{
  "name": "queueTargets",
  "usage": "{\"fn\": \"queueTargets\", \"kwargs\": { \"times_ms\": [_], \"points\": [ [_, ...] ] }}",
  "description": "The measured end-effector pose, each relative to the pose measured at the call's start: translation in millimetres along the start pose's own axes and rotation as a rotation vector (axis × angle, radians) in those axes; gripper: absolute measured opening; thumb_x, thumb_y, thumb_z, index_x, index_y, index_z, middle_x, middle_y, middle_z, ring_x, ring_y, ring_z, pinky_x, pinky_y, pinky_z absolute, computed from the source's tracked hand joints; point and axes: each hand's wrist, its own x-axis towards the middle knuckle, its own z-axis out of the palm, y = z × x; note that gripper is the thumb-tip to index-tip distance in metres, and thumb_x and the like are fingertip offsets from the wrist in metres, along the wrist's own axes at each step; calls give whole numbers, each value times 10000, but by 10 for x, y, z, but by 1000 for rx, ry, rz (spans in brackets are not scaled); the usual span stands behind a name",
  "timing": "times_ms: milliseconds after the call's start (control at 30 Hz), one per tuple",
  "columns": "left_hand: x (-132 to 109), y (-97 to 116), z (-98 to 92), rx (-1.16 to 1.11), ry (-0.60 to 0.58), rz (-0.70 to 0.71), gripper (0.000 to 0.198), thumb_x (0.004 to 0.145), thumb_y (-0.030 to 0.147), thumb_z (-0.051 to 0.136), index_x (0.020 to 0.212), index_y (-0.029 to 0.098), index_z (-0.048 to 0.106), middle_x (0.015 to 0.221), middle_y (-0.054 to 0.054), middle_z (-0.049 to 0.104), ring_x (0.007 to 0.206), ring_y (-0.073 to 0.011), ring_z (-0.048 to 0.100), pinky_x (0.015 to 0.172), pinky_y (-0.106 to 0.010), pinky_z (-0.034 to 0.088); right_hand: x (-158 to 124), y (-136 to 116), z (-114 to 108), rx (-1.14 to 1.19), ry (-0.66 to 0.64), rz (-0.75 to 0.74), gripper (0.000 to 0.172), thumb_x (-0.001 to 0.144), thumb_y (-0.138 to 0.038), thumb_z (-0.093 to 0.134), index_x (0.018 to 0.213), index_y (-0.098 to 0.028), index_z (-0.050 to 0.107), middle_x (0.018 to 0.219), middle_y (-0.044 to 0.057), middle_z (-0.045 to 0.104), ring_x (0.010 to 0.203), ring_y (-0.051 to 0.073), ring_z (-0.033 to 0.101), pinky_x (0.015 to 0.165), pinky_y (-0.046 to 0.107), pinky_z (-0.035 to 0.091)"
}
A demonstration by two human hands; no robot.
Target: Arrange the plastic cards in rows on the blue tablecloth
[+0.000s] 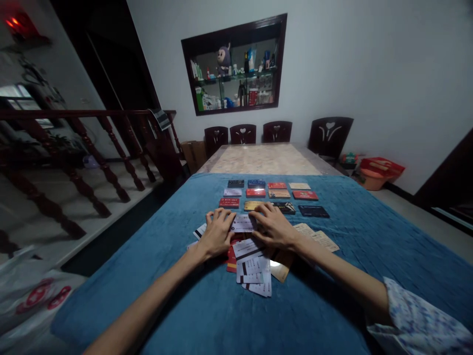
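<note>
Between both hands is a pale lilac-white card (pixel 244 223) with dark print, held by its two short ends. My left hand (pixel 218 230) grips its left end with bent fingers, while my right hand (pixel 274 227) pinches the right end. Under and in front of them lies a loose pile: white cards with dark stripes (pixel 252 266), red cards (pixel 231 260) and gold cards (pixel 283 266). Beige cards (pixel 325 240) fan out beside my right wrist. Beyond my hands, several cards are laid in rows, among them a black card (pixel 314 211) and a red card (pixel 229 202).
A blue cloth (pixel 177 207) covers the near part of the long table (pixel 258 159). Dark chairs (pixel 243 133) stand at the far end and right side. To the left are a wooden railing (pixel 99 158) and a white plastic bag (pixel 40 301).
</note>
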Motion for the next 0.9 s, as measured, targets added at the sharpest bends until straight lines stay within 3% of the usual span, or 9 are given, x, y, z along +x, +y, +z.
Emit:
{"fn": "queueTargets", "kwargs": {
  "times_ms": [267, 667, 900],
  "points": [
    [154, -88, -123, 5, -110, -2, 508, 801, 165, 593, 1298, 214, 500, 1322, -114, 528, 1284, -304, 369, 1052, -534, 265, 188, 71, -81, -25, -135, 11, 492, 867, -449, 586, 1281, -183, 574, 1207, 160, 564, 1106, 300, 431, 848, 405, 386],
    [558, -315, -215, 77, -158, -5, 436, 796, 154, 600, 1221, 214, 524, 1289, -112, 540, 1245, -313, 401, 1024, -534, 300, 692, 291, -156, -106, -272, 22, 491, 850, -439, 623, 1258, -168, 593, 1231, 176, 549, 1130, 326, 423, 876, 432, 393],
    [823, -501, -217, 118, -173, -33, 392, 788, 141, 575, 1177, 190, 558, 1247, -127, 549, 1207, -310, 422, 988, -529, 334, 971, 355, -187, -128, -296, 50, 360, 847, -422, 631, 1122, -191, 650, 1215, 158, 576, 1145, 325, 448, 854, 432, 438]
  ]
}}
